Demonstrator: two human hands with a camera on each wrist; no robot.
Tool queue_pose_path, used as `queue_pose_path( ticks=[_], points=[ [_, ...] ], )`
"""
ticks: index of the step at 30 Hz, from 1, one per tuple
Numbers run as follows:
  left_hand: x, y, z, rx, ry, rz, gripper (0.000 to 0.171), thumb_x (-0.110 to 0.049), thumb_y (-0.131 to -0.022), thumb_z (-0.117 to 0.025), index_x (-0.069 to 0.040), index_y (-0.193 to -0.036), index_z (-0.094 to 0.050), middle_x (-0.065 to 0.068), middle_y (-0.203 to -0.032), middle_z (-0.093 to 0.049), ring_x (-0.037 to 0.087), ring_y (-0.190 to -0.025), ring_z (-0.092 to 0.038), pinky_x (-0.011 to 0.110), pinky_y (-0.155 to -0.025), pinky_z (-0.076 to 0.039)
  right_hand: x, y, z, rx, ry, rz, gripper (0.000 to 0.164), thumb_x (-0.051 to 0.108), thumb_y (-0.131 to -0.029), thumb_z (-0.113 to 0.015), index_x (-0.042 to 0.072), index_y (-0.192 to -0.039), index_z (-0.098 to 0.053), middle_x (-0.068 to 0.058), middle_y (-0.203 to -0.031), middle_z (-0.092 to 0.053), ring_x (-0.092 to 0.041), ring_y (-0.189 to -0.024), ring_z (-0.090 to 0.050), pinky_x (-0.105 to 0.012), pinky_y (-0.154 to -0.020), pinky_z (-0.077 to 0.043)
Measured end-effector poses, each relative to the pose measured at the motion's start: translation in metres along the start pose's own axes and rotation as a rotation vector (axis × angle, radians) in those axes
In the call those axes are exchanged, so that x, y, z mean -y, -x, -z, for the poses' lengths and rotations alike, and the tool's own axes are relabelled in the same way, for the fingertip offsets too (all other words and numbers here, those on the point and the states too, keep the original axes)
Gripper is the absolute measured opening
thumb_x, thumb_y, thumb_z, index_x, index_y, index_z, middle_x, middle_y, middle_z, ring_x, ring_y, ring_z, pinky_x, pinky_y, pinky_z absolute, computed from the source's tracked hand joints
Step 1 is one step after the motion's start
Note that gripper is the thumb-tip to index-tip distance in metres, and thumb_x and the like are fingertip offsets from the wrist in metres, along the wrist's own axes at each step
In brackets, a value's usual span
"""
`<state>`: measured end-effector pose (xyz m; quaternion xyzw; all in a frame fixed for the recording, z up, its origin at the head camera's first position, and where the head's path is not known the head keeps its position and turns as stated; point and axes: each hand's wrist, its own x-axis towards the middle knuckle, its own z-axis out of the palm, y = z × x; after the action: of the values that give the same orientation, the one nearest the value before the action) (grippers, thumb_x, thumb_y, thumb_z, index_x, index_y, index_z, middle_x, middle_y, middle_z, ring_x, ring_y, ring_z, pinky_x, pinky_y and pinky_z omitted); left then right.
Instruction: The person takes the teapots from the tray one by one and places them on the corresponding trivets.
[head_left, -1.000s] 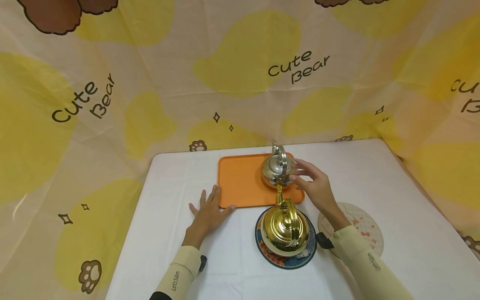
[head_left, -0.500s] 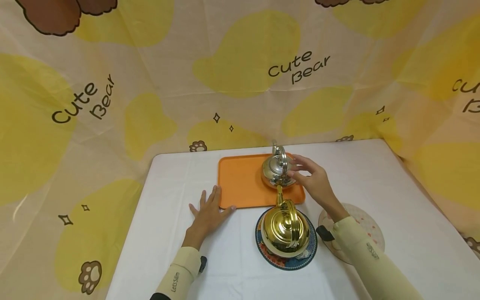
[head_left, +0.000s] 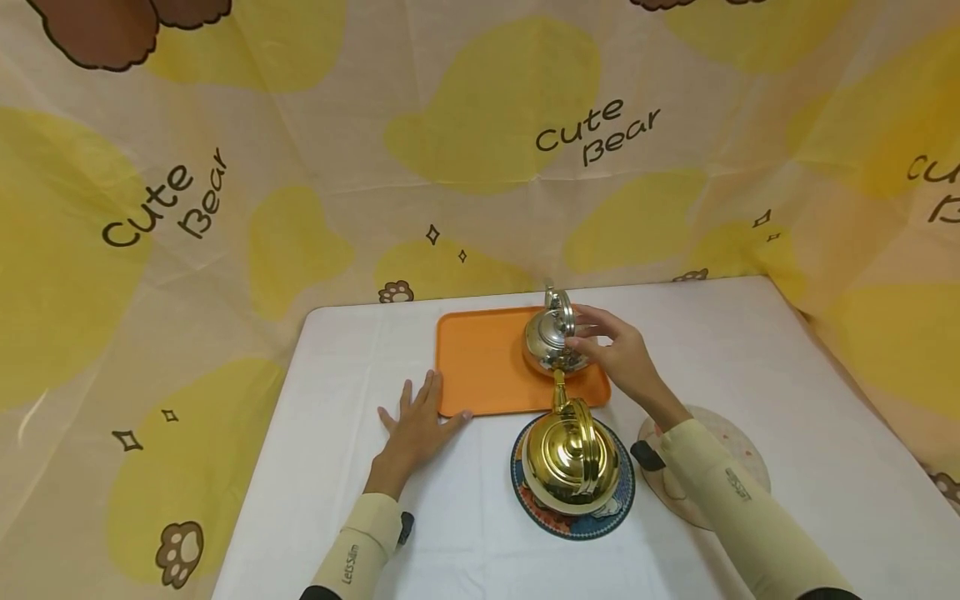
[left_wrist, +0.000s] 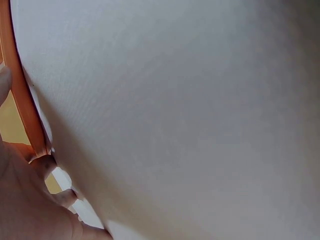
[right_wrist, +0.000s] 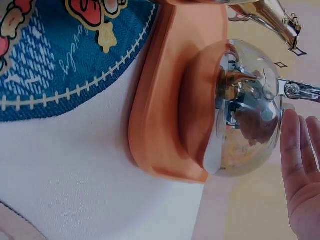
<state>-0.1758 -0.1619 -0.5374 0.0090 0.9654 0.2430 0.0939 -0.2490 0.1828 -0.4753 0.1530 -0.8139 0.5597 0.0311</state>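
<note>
A silver teapot [head_left: 542, 342] with an upright loop handle stands on the right part of an orange tray [head_left: 476, 367]. My right hand [head_left: 626, 354] reaches in from the right, thumb and fingertips right at the handle. In the right wrist view its fingers [right_wrist: 294, 150] are straight beside the teapot's lid; the thumb is hidden there. My left hand [head_left: 416, 433] lies spread on the cloth, fingertips and thumb at the tray's left front corner. Just in front of the tray stands a gold teapot [head_left: 558, 467], its spout pointing toward the silver one.
Under the gold teapot lies a round blue patterned mat [head_left: 573, 529]. A pale round mat [head_left: 742, 454] lies to the right, partly beneath my right forearm. A white cloth [head_left: 360, 358] covers the table, and a printed curtain [head_left: 480, 150] hangs behind it.
My right hand has moved slightly left, its thumb and fingertips coming to the silver teapot's handle. The left hand, the tray and both teapots have stayed in place.
</note>
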Motion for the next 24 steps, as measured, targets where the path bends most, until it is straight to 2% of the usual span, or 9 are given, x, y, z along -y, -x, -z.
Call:
queue_pose_path(
  ticks=[4,10,16,20,24],
  points=[
    [0.001,0.000,-0.001,0.001,-0.001,-0.002,0.097,-0.067,-0.101,-0.056,-0.012,-0.171,-0.017,0.010,-0.178,-0.017,0.047,-0.164,-0.001,0.087,-0.114,0.007,-0.001,-0.003,-0.003,0.005,0.000,-0.010,0.057,0.026,-0.098,-0.080,0.019,-0.151,-0.060,-0.016,-0.128,-0.073,-0.033,-0.114,-0.069,-0.029,-0.077,-0.062],
    [0.002,0.000,-0.001,-0.005,0.002,-0.011,0.098,-0.067,-0.101,-0.056,-0.012,-0.171,-0.016,0.010,-0.178,-0.017,0.047,-0.163,-0.001,0.087,-0.113,0.007,-0.001,-0.005,-0.008,0.014,-0.042,-0.042,0.056,0.024,-0.099,-0.078,0.015,-0.151,-0.060,-0.020,-0.124,-0.073,-0.037,-0.108,-0.070,-0.045,-0.075,-0.066],
    [0.002,0.002,-0.001,-0.004,0.007,-0.013,0.098,-0.067,-0.101,-0.056,-0.011,-0.171,-0.016,0.011,-0.178,-0.017,0.047,-0.163,-0.001,0.087,-0.113,0.008,-0.001,-0.007,-0.011,0.046,-0.052,-0.068,0.052,0.024,-0.102,-0.075,0.009,-0.149,-0.061,-0.023,-0.121,-0.072,-0.038,-0.101,-0.072,-0.042,-0.075,-0.066],
    [0.002,0.001,-0.001,-0.003,0.009,-0.009,0.098,-0.067,-0.101,-0.056,-0.012,-0.171,-0.016,0.010,-0.178,-0.017,0.047,-0.163,0.000,0.087,-0.113,0.008,-0.001,-0.009,-0.011,0.053,-0.045,-0.062,0.048,0.022,-0.101,-0.075,0.003,-0.144,-0.064,-0.022,-0.125,-0.071,-0.040,-0.102,-0.072,-0.042,-0.075,-0.066],
    [0.002,0.000,0.000,0.000,0.006,-0.007,0.099,-0.068,-0.101,-0.056,-0.012,-0.171,-0.016,0.010,-0.178,-0.016,0.047,-0.164,0.000,0.087,-0.113,0.008,-0.001,-0.010,-0.010,0.053,-0.030,-0.069,0.046,0.023,-0.101,-0.076,0.001,-0.140,-0.066,-0.022,-0.120,-0.074,-0.038,-0.100,-0.072,-0.039,-0.074,-0.065]
  ],
)
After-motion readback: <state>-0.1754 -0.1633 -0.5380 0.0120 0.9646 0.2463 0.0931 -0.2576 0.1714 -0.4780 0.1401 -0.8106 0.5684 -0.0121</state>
